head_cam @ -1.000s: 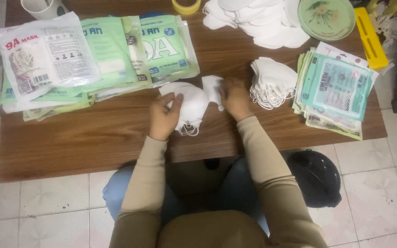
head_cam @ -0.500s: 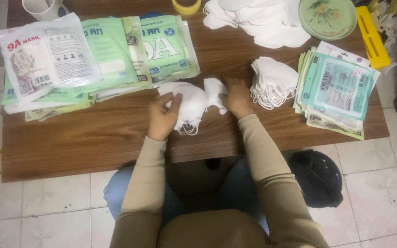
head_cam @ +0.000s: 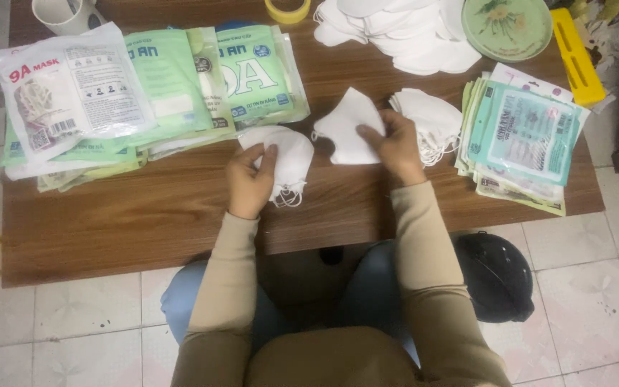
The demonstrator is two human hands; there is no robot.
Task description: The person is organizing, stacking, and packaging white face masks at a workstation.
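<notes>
Bare wood runs along the near edge of the surface, from seven o'clock round to five, leaving open room in front of both hands. Green and white flat packets lie fanned at ten o'clock, with a clear-fronted white one on top at the far left; a squared stack of pale green packets sits at three o'clock, beside a yellow box at two. Loose white masks are heaped at twelve. The left hand has its grip closed on a small pile of masks; the right hand pinches a single folded mask, just right of that pile.
</notes>
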